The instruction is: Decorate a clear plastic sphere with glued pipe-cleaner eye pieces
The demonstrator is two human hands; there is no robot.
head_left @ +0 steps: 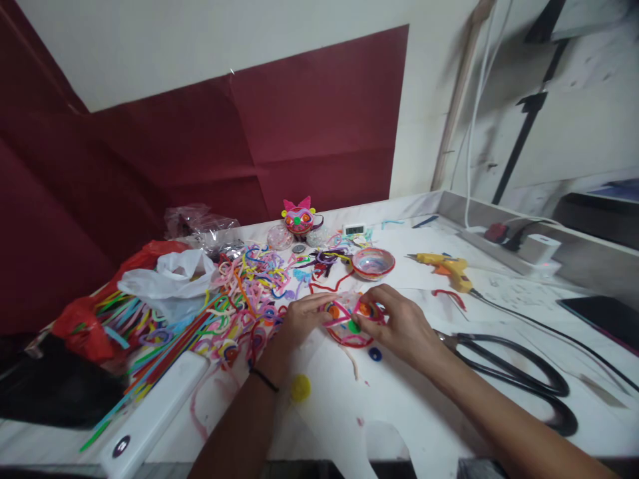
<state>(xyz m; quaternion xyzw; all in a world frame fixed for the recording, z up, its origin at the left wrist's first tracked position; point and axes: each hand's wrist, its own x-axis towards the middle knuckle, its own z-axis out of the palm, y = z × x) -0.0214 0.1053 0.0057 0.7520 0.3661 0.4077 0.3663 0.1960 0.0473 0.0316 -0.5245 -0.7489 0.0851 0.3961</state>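
A round craft face (349, 341) has a red rim, orange eyes, a green nose and pink fuzzy strips. It is held just above the white table top, in the middle of the head view. My left hand (305, 319) grips its left edge, fingers bent along the upper side. Thumb and fingers of my right hand (402, 327) pinch at its right side, by the eye and nose; the exact strip between the fingertips is partly hidden. A blue disc (375, 354) lies just below the face, and a yellow fuzzy disc (300, 387) rests near my left wrist.
Pipe cleaners (239, 299) heap at left beside a white plastic bag (172, 283). A finished pink-eared face (299, 219) and a red-rimmed bowl (373, 264) stand behind. At right lie a yellow glue gun (446, 266) with its cord, black-handled scissors (519, 372) and a phone (604, 318).
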